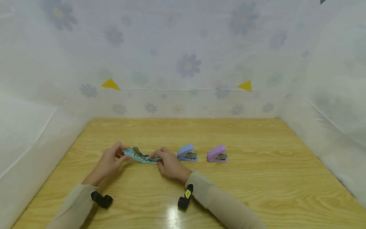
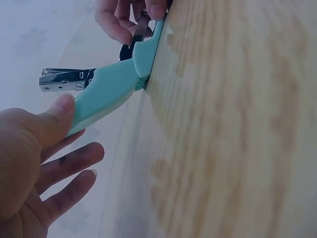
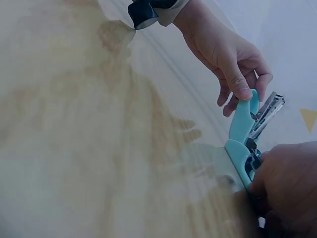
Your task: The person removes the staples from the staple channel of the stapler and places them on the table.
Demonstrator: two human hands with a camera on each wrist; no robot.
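A mint-green stapler [image 1: 138,158] lies folded wide open on the wooden table, its cover swung back to the left. The cover's end is pinched between the thumb and fingers of my left hand [image 1: 107,162], while two other fingers spread free in the left wrist view. At the opposite end, my right hand [image 1: 171,165] grips the base, with fingertips around the metal strip [image 2: 140,29]. The silver staple magazine [image 2: 64,80] stands out from the cover. Part of the base is hidden behind the right hand in the right wrist view.
Just right of my right hand stands a blue stapler [image 1: 186,152], and beyond it a purple stapler [image 1: 217,154]. White flowered sheeting [image 1: 183,101] walls the table [image 1: 243,190] at the back and sides. Black wrist cameras [image 1: 102,199] sit on both sleeves.
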